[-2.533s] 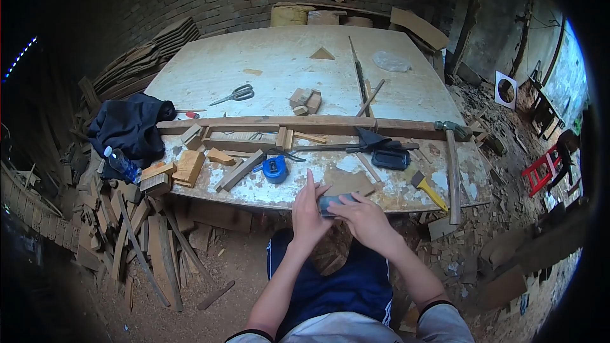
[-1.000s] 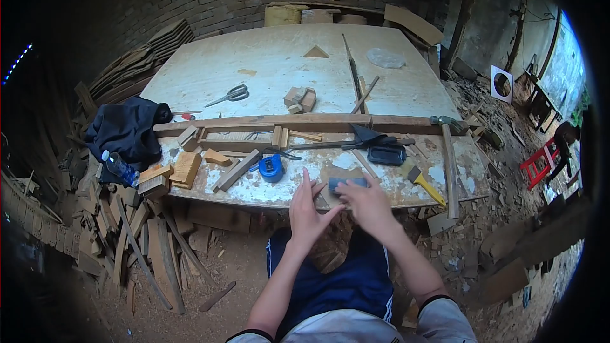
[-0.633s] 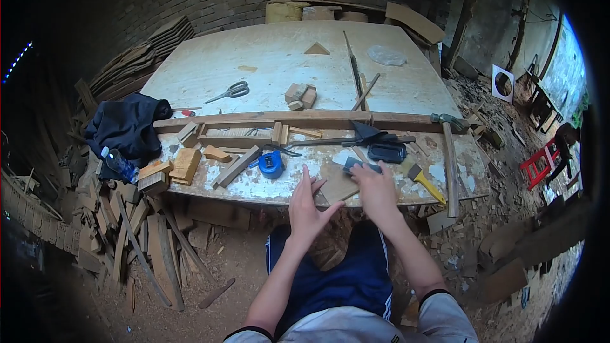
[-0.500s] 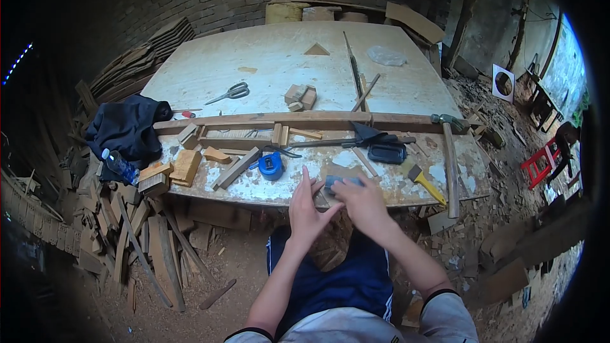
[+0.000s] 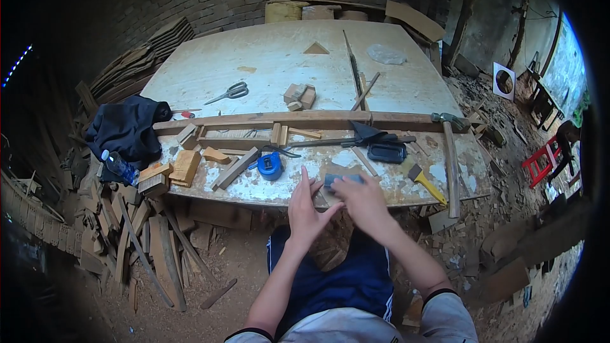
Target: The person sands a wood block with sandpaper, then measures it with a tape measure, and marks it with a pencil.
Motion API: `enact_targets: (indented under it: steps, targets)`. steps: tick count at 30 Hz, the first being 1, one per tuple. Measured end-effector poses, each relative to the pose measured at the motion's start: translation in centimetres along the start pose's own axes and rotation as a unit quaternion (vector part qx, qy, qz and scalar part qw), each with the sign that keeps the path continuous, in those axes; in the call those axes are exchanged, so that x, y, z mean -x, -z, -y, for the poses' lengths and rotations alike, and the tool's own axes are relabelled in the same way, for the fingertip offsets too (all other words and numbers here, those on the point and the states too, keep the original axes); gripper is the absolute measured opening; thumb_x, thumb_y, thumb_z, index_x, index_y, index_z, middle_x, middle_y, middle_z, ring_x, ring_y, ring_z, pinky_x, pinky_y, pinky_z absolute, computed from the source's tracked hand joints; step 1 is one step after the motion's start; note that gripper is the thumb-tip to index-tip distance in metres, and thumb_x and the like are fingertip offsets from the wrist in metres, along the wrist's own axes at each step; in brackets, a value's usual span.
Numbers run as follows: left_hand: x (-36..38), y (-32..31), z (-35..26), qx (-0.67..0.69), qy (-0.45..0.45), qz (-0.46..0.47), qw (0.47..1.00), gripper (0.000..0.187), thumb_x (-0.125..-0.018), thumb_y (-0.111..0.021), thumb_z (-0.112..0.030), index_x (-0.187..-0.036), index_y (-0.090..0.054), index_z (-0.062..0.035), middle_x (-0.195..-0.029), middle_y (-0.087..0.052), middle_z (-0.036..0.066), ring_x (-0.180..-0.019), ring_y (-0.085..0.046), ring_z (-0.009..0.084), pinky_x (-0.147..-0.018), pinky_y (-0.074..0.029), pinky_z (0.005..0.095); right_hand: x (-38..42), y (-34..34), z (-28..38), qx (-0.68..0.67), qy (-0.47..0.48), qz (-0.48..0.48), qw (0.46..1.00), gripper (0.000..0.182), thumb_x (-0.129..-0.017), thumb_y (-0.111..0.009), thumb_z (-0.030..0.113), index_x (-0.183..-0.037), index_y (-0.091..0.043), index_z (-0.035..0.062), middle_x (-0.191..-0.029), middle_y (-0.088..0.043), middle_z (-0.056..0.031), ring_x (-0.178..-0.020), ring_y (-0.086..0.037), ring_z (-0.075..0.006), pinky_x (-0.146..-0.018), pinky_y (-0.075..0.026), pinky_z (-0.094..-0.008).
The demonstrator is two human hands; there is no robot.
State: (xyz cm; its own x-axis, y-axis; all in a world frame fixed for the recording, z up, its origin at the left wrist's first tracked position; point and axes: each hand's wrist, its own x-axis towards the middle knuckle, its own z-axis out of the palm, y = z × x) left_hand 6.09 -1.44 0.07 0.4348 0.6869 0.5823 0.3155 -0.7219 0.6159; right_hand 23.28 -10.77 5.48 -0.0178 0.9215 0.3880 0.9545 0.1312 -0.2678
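Note:
At the front edge of the workbench, my left hand (image 5: pixel 305 206) steadies a small flat wooden piece (image 5: pixel 325 195), its thumb and fingers on either side of it. My right hand (image 5: pixel 363 203) is closed over a dark grey-blue sheet (image 5: pixel 333 180) that looks like sandpaper, pressed down at the wood. Part of the sheet and most of the wooden piece are hidden by the fingers. To the left of my hands stands a blue tape measure (image 5: pixel 269 166). A black tray-like case (image 5: pixel 387 153) lies beyond my right hand.
Across the workbench (image 5: pixel 222 82) runs a long wooden beam (image 5: pixel 254 122). A hammer (image 5: pixel 450 165) and yellow-handled brush (image 5: pixel 427 184) lie at right. Scissors (image 5: pixel 232 93), wood blocks (image 5: pixel 186 167), a dark cloth (image 5: pixel 130 130) and a water bottle (image 5: pixel 119 166) are left. Offcuts litter the floor.
Very little differs. Both hands keep nearly the same place at the bench edge, with the sheet still under my right hand; the view shifts only slightly.

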Motion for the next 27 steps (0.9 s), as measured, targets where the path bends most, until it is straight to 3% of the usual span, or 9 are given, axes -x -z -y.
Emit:
enact_targets:
  steps: [3,4,7,9,10,14,18,22,27]
  targets:
    - [0.3,-0.2,0.0,0.003,0.004,-0.002,1.000,0.144,-0.075,-0.106,-0.035,-0.181,-0.015,0.0036,-0.126,-0.083,0.017,-0.130,-0.070,0.0377,-0.116,-0.052,0.0491,-1.0,-0.5,-2.7,0.083,-0.094,-0.077,0.989,0.029,-0.097,-0.071,0.012,-0.125,-0.078,0.0070,-0.132,-0.081,-0.0163,-0.137,-0.073,-0.0307,-0.125,-0.046,-0.0507]
    - [0.1,-0.3,0.1,0.003,0.003,-0.004,1.000,0.145,-0.075,-0.106,-0.035,-0.181,-0.015,0.0033,-0.126,-0.083,0.017,-0.130,-0.071,0.0373,-0.116,-0.052,0.0488,-1.1,-0.1,-1.7,0.118,-0.085,-0.023,0.989,0.032,-0.096,-0.072,0.012,-0.127,-0.078,0.0066,-0.128,-0.082,-0.0142,-0.131,-0.075,-0.0305,-0.123,-0.048,-0.0489]
    - [0.1,-0.1,0.1,0.005,0.003,0.001,1.000,0.145,-0.075,-0.106,-0.035,-0.181,-0.014,0.0034,-0.126,-0.083,0.018,-0.130,-0.071,0.0374,-0.116,-0.052,0.0489,0.2,-1.4,-0.3,0.023,0.045,-0.103,0.993,0.032,-0.098,-0.067,0.011,-0.127,-0.078,0.0081,-0.115,-0.082,-0.0109,-0.114,-0.078,-0.0333,-0.120,-0.049,-0.0505]
    - [0.1,0.0,0.1,-0.006,-0.007,-0.003,1.000,0.145,-0.075,-0.106,-0.035,-0.180,-0.015,0.0045,-0.126,-0.083,0.018,-0.130,-0.072,0.0378,-0.115,-0.053,0.0492,-0.8,1.1,-1.8,-0.020,-0.089,-0.008,0.996,0.033,-0.097,-0.070,0.012,-0.129,-0.079,0.0085,-0.126,-0.083,-0.0116,-0.123,-0.078,-0.0327,-0.121,-0.048,-0.0506]
    - [0.1,-0.1,0.1,-0.006,-0.002,-0.002,1.000,0.145,-0.075,-0.106,-0.035,-0.180,-0.015,0.0047,-0.126,-0.083,0.018,-0.130,-0.072,0.0378,-0.115,-0.053,0.0492,-0.9,-0.9,-3.2,0.051,-0.098,-0.104,0.988,0.033,-0.097,-0.070,0.012,-0.129,-0.079,0.0079,-0.129,-0.082,-0.0131,-0.128,-0.077,-0.0319,-0.122,-0.048,-0.0522]
    - [0.1,-0.1,0.0,0.021,0.010,0.000,1.000,0.142,-0.074,-0.106,-0.033,-0.180,-0.018,0.0044,-0.127,-0.082,0.016,-0.132,-0.068,0.0384,-0.117,-0.051,0.0499,0.5,-2.8,-1.0,0.025,0.028,-0.098,0.994,0.027,-0.100,-0.067,0.011,-0.123,-0.079,0.0069,-0.125,-0.082,-0.0140,-0.125,-0.076,-0.0327,-0.121,-0.047,-0.0559]
    - [0.2,-0.2,-0.3,0.009,0.013,-0.001,1.000,0.143,-0.074,-0.106,-0.033,-0.180,-0.018,0.0040,-0.126,-0.082,0.016,-0.132,-0.068,0.0384,-0.117,-0.051,0.0498,-1.1,0.3,-2.5,0.039,-0.106,-0.094,0.989,0.027,-0.098,-0.070,0.010,-0.123,-0.080,0.0077,-0.131,-0.081,-0.0127,-0.126,-0.076,-0.0337,-0.121,-0.047,-0.0554]
    - [0.2,0.0,0.0,0.008,0.017,0.003,1.000,0.144,-0.074,-0.106,-0.034,-0.180,-0.017,0.0037,-0.127,-0.082,0.015,-0.133,-0.068,0.0381,-0.117,-0.051,0.0497,1.4,-2.0,-0.1,0.010,0.011,-0.070,0.997,0.031,-0.099,-0.069,0.009,-0.128,-0.080,0.0058,-0.137,-0.080,-0.0153,-0.134,-0.074,-0.0333,-0.125,-0.044,-0.0565]
    - [0.1,-0.4,0.1,0.009,0.017,0.002,1.000,0.144,-0.075,-0.106,-0.033,-0.181,-0.016,0.0031,-0.129,-0.082,0.014,-0.134,-0.067,0.0381,-0.117,-0.051,0.0499,1.2,-0.7,-1.6,0.024,-0.081,-0.073,0.994,0.034,-0.099,-0.067,0.007,-0.130,-0.080,0.0061,-0.141,-0.079,-0.0173,-0.136,-0.073,-0.0353,-0.125,-0.047,-0.0544]
